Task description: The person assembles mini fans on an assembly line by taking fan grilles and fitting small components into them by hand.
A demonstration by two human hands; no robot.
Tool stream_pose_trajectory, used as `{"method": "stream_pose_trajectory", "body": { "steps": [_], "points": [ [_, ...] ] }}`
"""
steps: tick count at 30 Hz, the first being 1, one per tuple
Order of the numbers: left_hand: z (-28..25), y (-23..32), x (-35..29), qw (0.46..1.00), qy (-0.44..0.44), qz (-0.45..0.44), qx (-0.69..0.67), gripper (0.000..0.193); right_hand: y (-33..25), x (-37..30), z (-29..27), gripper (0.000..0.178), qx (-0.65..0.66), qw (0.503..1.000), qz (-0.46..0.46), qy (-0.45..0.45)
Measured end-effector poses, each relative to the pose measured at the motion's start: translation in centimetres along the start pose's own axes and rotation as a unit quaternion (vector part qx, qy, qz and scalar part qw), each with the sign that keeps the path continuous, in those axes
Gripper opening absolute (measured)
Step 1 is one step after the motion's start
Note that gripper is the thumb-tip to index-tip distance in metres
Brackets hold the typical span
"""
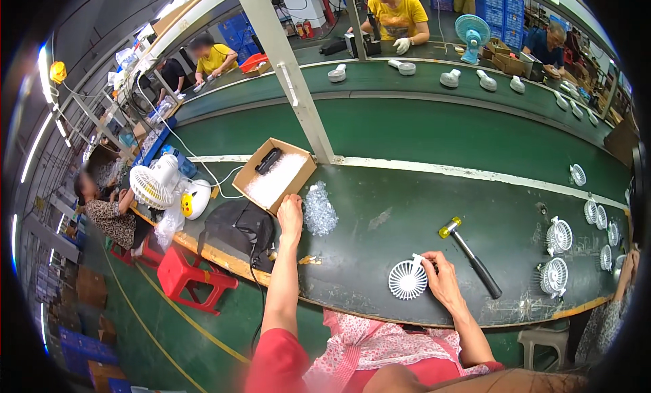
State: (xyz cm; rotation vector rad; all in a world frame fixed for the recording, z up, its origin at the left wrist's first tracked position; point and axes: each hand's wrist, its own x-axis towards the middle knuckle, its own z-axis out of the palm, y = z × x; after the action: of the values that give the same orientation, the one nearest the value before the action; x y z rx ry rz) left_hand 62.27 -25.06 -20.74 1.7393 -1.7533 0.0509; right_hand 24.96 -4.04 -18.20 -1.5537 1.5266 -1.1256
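My left hand (291, 220) reaches forward to the near right corner of a cardboard box (296, 181), its fingers drawn together. Whatever is between the fingertips is too small to make out. Just right of that hand lies a heap of small clear plastic pieces (320, 210). Close to the table's front edge, my right hand (442, 279) grips the short neck of a white round fan grille (407, 280), which rests on the table with its ribs up. To the right of this hand lies a mallet (475, 257) with a yellow head and dark handle.
Several white fan grilles (555, 274) stand at the right. A black bag (237, 225) and a white fan (154, 183) sit at the left. A metal post (285, 67) rises behind the box. Across the green conveyor (407, 122), co-workers sit near white fan parts (450, 78).
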Motion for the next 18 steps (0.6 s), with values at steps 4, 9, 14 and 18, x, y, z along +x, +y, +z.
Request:
{"method": "stream_pose_trajectory", "body": {
  "steps": [4, 9, 14, 18],
  "points": [
    [-0.8, 3.2, -1.6, 0.991, 0.065, 0.007, -0.118, 0.012, 0.0, -0.3, 0.1, 0.02, 0.028, 0.999, 0.006, 0.016],
    [-2.2, 12.4, -9.2, 0.712, -0.202, -0.234, -0.63, 0.02, -1.6, -0.4, 0.7, 0.021, 0.067, 0.997, -0.008, 0.022],
    [-2.2, 17.1, -12.6, 0.643, -0.291, -0.236, -0.668, 0.025, -2.9, 0.1, 1.1, 0.021, 0.097, 0.994, -0.044, 0.039],
    [-2.4, 19.2, -13.3, 0.6, -0.335, -0.26, -0.678, 0.024, -3.1, 0.1, 1.0, 0.021, 0.09, 0.993, -0.061, 0.05]
  ]
}}
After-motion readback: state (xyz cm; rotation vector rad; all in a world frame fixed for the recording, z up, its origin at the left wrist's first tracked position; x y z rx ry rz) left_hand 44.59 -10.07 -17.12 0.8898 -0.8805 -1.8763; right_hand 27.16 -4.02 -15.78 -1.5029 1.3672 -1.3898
